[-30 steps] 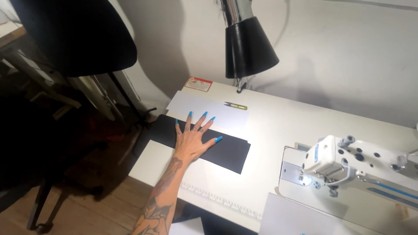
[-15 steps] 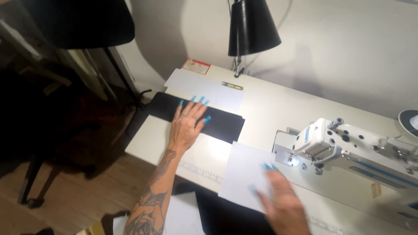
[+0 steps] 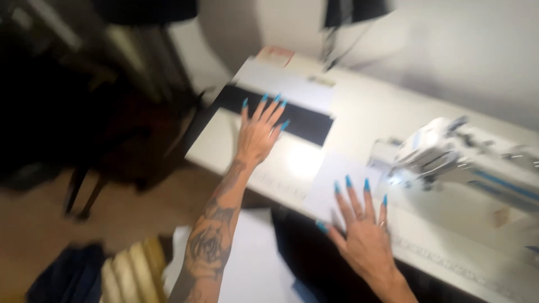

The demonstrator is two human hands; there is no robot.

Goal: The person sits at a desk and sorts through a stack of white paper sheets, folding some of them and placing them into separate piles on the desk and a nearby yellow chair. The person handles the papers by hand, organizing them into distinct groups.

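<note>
My left hand [image 3: 259, 132] lies flat with fingers spread on a strip of black fabric [image 3: 303, 120] at the left end of the white sewing table [image 3: 365, 106]. My right hand [image 3: 362, 230], also flat and spread, rests on a white sheet [image 3: 337, 177] at the table's front edge, just left of the white sewing machine [image 3: 466, 154]. Both hands have long blue nails and hold nothing. The picture is blurred by motion.
A pale sheet [image 3: 286, 84] lies behind the black fabric, with a small tool [image 3: 321, 81] on it. A black lamp [image 3: 356, 11] hangs over the table's back. A dark chair [image 3: 112, 112] stands left. Folded cloth [image 3: 112, 272] and white sheets [image 3: 252, 264] lie below the table edge.
My right hand has come further into view and settled flat on the white sheet. The left hand stays on the black fabric. The view has swung down and left.
</note>
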